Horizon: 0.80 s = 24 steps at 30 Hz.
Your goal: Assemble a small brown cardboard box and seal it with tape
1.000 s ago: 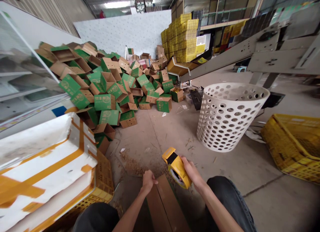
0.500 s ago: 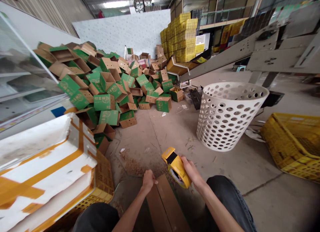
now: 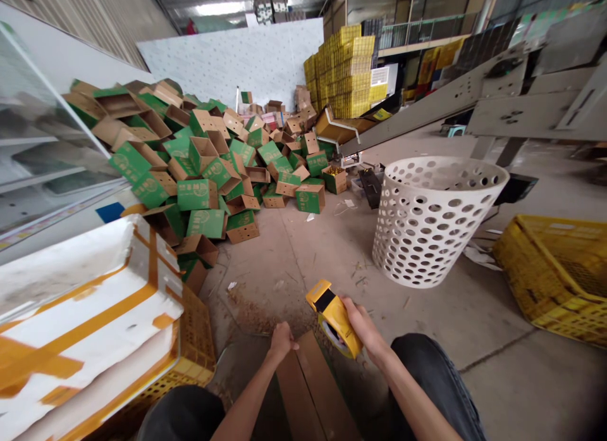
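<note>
A brown cardboard box [image 3: 310, 390] rests between my knees, its two top flaps meeting along a centre seam. My left hand [image 3: 281, 341] is closed in a fist on the far end of the left flap. My right hand [image 3: 364, 328] grips a yellow tape dispenser [image 3: 333, 314], which is held just beyond the far right corner of the box, its black-banded nose pointing away and up.
A white perforated plastic basket [image 3: 434, 219] stands ahead on the right. A yellow crate [image 3: 559, 273] lies at far right. A heap of green and brown cartons [image 3: 199, 169] fills the left middle. A white and orange box [image 3: 85, 314] on a yellow crate [image 3: 192, 343] sits close left.
</note>
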Available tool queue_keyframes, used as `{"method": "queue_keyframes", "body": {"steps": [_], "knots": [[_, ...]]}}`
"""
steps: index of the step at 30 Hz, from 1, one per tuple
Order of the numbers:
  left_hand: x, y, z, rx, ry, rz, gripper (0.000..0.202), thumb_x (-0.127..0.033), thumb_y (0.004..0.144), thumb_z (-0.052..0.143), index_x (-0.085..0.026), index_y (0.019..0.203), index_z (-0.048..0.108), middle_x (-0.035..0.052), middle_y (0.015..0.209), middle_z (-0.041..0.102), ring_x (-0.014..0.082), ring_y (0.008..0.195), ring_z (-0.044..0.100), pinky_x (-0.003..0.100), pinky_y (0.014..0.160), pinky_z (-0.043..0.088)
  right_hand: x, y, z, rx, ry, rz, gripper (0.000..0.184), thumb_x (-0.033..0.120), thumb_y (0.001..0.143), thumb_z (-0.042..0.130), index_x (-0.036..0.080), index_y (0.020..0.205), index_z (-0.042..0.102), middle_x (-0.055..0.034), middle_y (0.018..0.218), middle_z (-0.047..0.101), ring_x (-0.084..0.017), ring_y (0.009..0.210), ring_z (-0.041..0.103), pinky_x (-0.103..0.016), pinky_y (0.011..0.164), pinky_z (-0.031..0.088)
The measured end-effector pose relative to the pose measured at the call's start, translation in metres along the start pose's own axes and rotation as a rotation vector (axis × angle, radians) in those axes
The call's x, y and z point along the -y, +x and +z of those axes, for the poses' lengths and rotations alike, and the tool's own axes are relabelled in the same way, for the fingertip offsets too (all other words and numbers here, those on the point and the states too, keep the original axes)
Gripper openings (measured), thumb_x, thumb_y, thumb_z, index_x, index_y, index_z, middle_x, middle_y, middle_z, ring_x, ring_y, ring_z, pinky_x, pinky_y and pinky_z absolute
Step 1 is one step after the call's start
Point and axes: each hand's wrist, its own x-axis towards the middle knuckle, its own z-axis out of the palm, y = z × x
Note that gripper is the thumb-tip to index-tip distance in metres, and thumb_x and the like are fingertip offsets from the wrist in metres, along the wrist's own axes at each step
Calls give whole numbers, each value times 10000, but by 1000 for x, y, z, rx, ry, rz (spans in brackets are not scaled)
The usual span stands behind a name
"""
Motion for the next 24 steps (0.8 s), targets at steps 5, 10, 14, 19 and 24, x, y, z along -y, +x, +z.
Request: {"method": "queue_keyframes", "body": {"steps": [5,10,14,19,24], "knots": [[3,9,1,60,13,12,195,-167,695,912,-125,857,811,102,965,833,221,984,759,272,865,522,-2,3,0,-28,-22,-10,638,750,949,423,173,828,667,-95,744,710,-217,719,700,-269,612,528],[7,12,3,80,36,19,228,-184,717,902,-139,925,819,93,1019,834,232,1048,750,277,896,526,-4,4,0,-26,-22,-19,606,715,958,420,178,833,671,-100,747,714,-226,746,708,-272,624,532],[8,13,4,88,48,18,241,-213,710,913,-151,924,820,93,1055,829,236,1077,743,272,898,526,-4,4,0,-30,-23,-25,606,708,961,417,177,835,681,-105,761,723,-232,763,713,-282,634,540],[6,15,2,127,56,27,182,-212,731,872,-169,902,824,82,1039,833,237,1042,758,273,872,530,-3,4,0,-33,-24,-13,582,699,954,441,179,862,684,-97,776,727,-224,774,715,-271,640,541],[4,14,0,186,58,49,74,-207,749,822,-167,810,811,71,947,827,241,990,769,271,810,511,-4,4,-1,-37,-18,-12,586,700,957,444,180,848,691,-107,772,730,-238,781,719,-288,644,547]]}}
